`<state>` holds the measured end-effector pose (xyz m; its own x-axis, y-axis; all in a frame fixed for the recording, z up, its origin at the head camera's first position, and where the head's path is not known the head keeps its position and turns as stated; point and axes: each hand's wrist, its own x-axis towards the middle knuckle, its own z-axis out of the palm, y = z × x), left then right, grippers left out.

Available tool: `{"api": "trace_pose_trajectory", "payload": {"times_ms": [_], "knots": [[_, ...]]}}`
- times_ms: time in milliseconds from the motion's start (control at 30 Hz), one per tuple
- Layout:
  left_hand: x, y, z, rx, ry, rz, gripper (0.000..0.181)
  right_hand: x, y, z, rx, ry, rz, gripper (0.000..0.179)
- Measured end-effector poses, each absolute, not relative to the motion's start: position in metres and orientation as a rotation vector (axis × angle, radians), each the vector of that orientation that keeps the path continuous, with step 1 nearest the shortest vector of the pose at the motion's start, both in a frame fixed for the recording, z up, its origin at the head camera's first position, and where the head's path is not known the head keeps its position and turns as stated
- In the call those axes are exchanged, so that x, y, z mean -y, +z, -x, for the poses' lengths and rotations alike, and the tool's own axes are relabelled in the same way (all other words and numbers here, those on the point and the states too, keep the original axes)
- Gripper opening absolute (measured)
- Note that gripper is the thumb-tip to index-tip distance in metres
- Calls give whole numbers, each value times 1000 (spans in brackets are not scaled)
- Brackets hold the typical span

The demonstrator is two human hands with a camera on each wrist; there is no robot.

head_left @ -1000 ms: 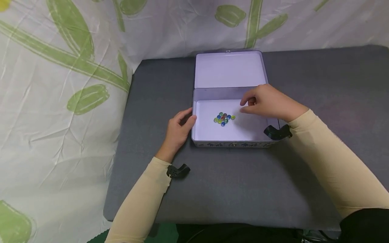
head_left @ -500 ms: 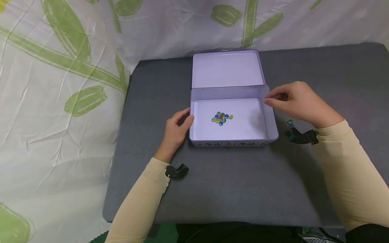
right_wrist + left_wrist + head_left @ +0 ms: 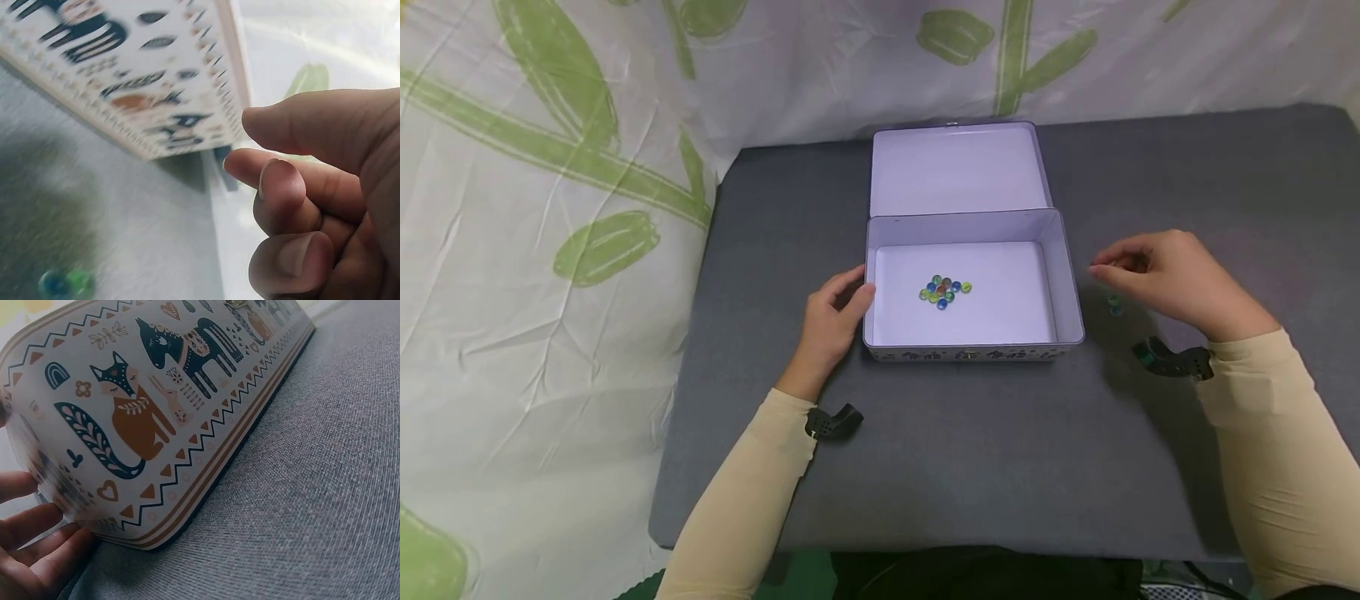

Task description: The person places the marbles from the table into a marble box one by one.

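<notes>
A rectangular tin (image 3: 970,352) stands on the table with its white inside facing up. Several glass marbles (image 3: 942,290) in blue, green, yellow and reddish tones lie clustered on its floor, left of centre. My left hand (image 3: 827,327) rests against the tin's left side, thumb at the rim; the left wrist view shows its fingertips (image 3: 47,519) touching the patterned wall near the bottom corner. Right of the tin, my right hand (image 3: 1176,279) hovers with loosely bent fingers and nothing between thumb and index. Below it, a green marble (image 3: 80,284) and a blue marble (image 3: 53,284) sit together on the table.
The tin's hinged lid (image 3: 958,171) lies back behind it. A grey cloth covers the table (image 3: 925,467). White sheeting with green leaf prints (image 3: 820,75) hangs along the back and left edges.
My right hand has moved out of the tin, over its right wall and down to the right, bringing the two table marbles into view. The left hand keeps its place at the tin.
</notes>
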<state>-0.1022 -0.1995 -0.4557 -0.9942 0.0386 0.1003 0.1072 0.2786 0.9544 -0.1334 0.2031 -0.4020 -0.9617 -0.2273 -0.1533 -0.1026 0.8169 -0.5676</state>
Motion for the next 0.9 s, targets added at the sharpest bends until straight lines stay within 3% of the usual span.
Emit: {"api": "trace_pose_trajectory", "payload": {"times_ms": [900], "knots": [[200,-456,102,2456,-1822,175,41,-232,-447,131,-2737,-715,93,45]]}}
